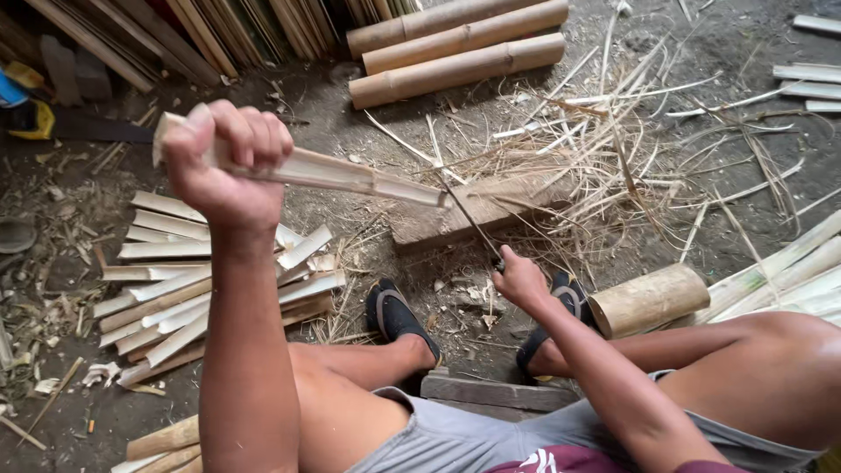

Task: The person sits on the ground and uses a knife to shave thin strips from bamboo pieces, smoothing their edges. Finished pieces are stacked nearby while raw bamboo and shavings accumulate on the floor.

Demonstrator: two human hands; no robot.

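Floor: the dirt floor carries everything; the person sits low on it, so the work lies within reach between the knees.
Bamboo poles: three whole round poles lie side by side at the top, well apart from the hands and out of the way of the work.
Slat pile: flat cut slats are stacked loosely to the person's left, near the left knee, handy for a hand to reach.
Shavings: thin pale strips are scattered beyond the block, on the far side from the body.
Wood block: a flat block lies on the floor in front of the feet; the far end of the held slat is over it, seemingly braced there.
Bamboo section: a short round piece lies just beside the right foot.
Slat in work: the bamboo slat slopes down from the raised left fist to the block, held slanted so the blade can meet its lower end.
Left hand: the left hand is clamped in a fist around the slat's upper end, arm raised, elbow bent.
Right hand: the right hand is closed on the handle of a knife, held low near the right foot, wrist turned inward.
Knife: the thin dark blade runs up from that hand to the slat's lower end.
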